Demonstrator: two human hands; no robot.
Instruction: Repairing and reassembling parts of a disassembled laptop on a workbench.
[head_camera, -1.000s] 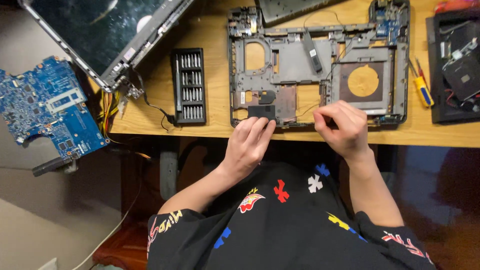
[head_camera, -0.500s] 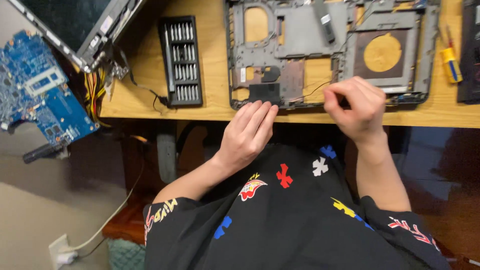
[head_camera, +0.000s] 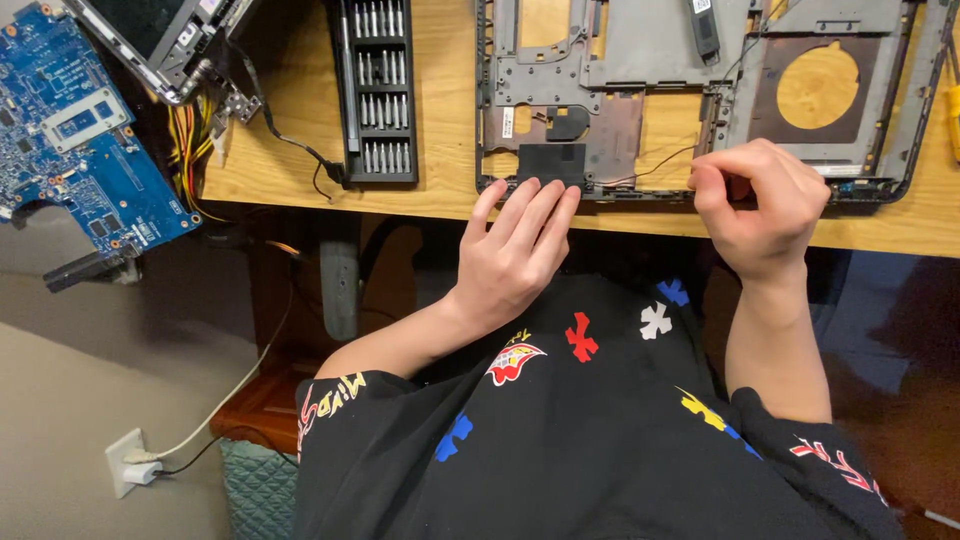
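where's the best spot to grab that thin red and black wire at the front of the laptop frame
Probably the free slack of the thin red and black wire where it arcs over bare wood inside the grey plastic laptop frame. Come from above and the right, beside the right hand, pinching with fingertips; elsewhere it hugs the frame's front rail.

small white label (head_camera: 508, 122) on laptop frame (head_camera: 640, 60)

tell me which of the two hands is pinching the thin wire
The right hand: its fingertips close on the thin wire at the laptop frame's front edge. The left hand lies flat, fingers on a black patch.
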